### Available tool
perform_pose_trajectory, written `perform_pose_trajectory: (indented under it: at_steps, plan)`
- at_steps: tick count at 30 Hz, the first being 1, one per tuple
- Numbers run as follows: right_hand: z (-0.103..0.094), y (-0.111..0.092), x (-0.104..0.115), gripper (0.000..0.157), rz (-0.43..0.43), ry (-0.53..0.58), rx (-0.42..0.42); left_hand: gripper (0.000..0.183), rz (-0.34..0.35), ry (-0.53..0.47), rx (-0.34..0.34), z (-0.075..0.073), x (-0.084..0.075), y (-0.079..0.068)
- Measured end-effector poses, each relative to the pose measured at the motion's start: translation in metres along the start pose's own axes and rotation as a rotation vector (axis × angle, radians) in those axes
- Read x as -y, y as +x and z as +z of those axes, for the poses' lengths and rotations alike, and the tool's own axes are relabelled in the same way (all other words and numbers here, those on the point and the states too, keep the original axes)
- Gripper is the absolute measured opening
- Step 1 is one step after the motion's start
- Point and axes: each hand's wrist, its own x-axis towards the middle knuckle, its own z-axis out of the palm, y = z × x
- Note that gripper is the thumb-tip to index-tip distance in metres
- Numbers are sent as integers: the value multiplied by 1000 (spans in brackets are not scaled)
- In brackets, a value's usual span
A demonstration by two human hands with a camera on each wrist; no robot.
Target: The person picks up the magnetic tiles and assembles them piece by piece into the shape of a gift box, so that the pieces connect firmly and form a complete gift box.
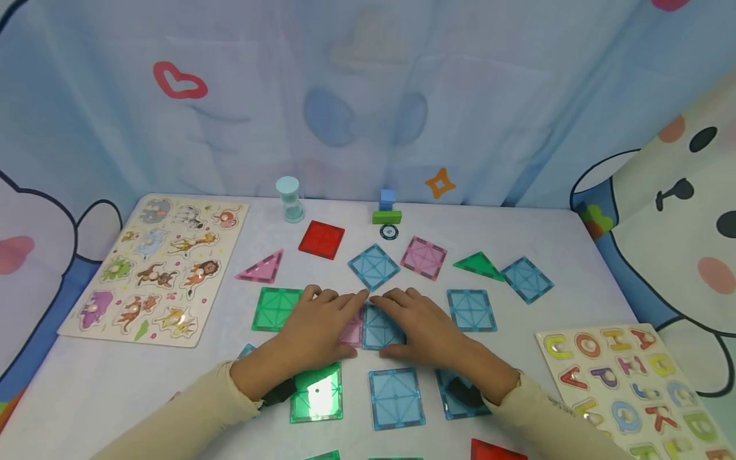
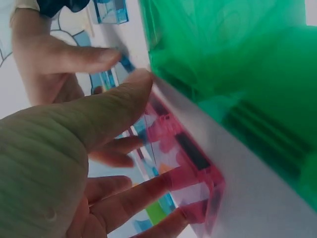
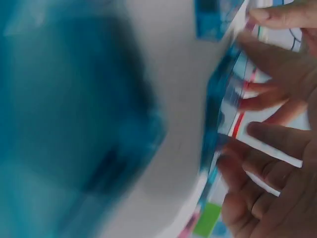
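My left hand holds a pink translucent square magnetic tile by its edges, thumb at the near side and fingers toward the far side. Beside it, my right hand spans a light blue square magnetic tile in the same way. The two tiles lie side by side on the white table, with the index fingertips meeting near their far edge. Much of the pink tile is hidden under the left hand. Through the pink tile in the left wrist view, some left fingers show.
Nearby lie a green square tile, a green tile under the left wrist and a blue tile. An animal puzzle board is at left, a letter board at right. A sand timer and small blocks stand at the back.
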Motion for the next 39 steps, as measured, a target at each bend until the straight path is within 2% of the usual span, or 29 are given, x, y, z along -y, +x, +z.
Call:
perform_pose_trajectory:
  at_steps: [3, 6, 9, 12, 17, 22, 25, 29, 32, 35, 37, 39]
  plan:
    - [-10, -11, -11, 86, 97, -1, -5, 94, -1, 20, -14, 4, -4, 3]
    - [-23, -27, -36, 85, 171, -57, 10, 93, 1, 34, -25, 3, -5, 4]
    - [-31, -43, -61, 81, 200, -124, 40, 92, 7, 49, -49, 2, -6, 4]
    - [-32, -51, -71, 76, 198, -145, 34, 92, 32, 38, -74, 4, -7, 5]
    - [-24, -46, -57, 78, 180, -119, 2, 91, 68, 31, -96, 8, -12, 9]
    - [-10, -36, -33, 84, 129, -46, -15, 92, 33, 56, -80, 11, -13, 9]
    - [-8, -37, -25, 85, 132, -11, -23, 93, 9, 60, -73, 12, -12, 8]
    - [-20, -56, -24, 87, 167, 13, 10, 94, 4, 32, -80, 10, -12, 7]
    - [-27, -80, -28, 90, 178, 35, 118, 94, 5, 18, -84, 8, -12, 7]
    - [-25, -100, -31, 87, 160, 48, 221, 94, -1, 28, -84, 6, -12, 8]
    - [-22, -109, -36, 77, 156, 38, 218, 95, -3, 37, -85, 6, -12, 8]
    - [-22, -115, -43, 60, 170, -31, 155, 95, -5, 39, -88, 5, -12, 7]
